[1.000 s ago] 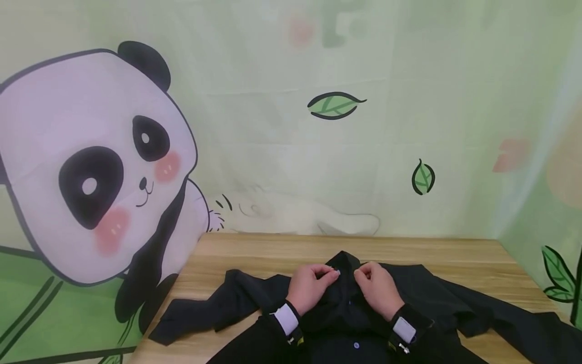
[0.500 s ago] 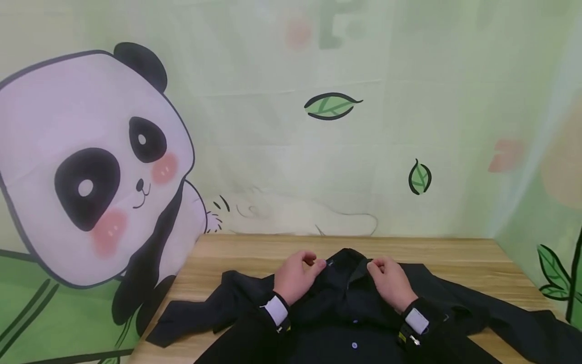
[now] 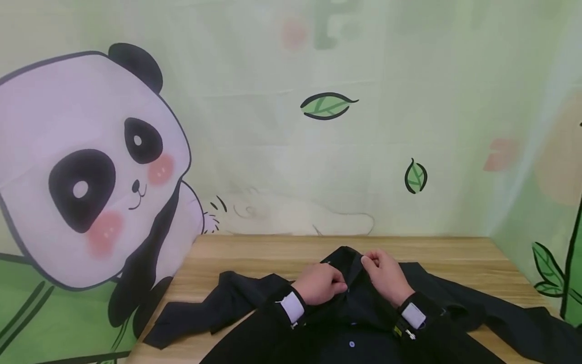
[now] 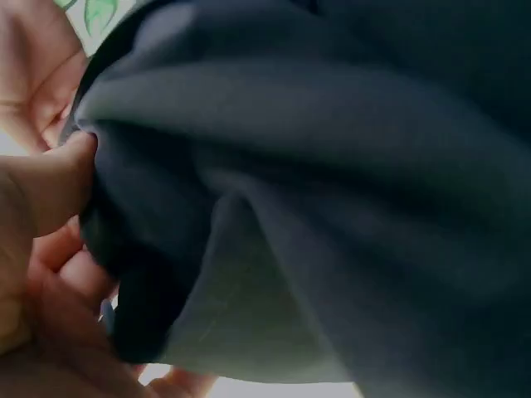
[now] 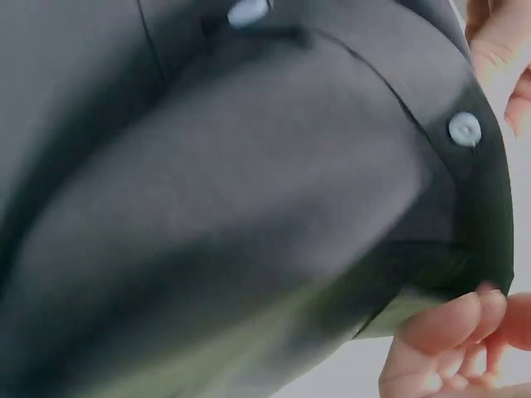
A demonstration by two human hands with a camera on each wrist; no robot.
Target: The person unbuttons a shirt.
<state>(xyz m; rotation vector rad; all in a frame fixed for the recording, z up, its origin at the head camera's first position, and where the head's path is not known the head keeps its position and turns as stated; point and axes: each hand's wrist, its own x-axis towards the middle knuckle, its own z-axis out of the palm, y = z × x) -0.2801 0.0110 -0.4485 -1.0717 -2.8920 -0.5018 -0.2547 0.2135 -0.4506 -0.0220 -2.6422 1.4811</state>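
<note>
Shirt [image 3: 356, 308] lies on bench [image 3: 254, 247], sleeves [image 3: 245, 296] spread either side of collar [image 3: 349, 259]. Left hand [image 3: 320, 284] pinches cloth below collar; right hand [image 3: 386, 278] pinches edge at collar. Button [image 3: 352, 344] below collar.

Left grip [image 3: 320, 284] and right grip [image 3: 386, 277] pinch near each other.

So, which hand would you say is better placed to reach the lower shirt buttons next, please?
Probably the left hand: in the head view its pinch on the shirt is lower and nearer those buttons, while the right hand pinches the edge higher up, by the collar.
</note>
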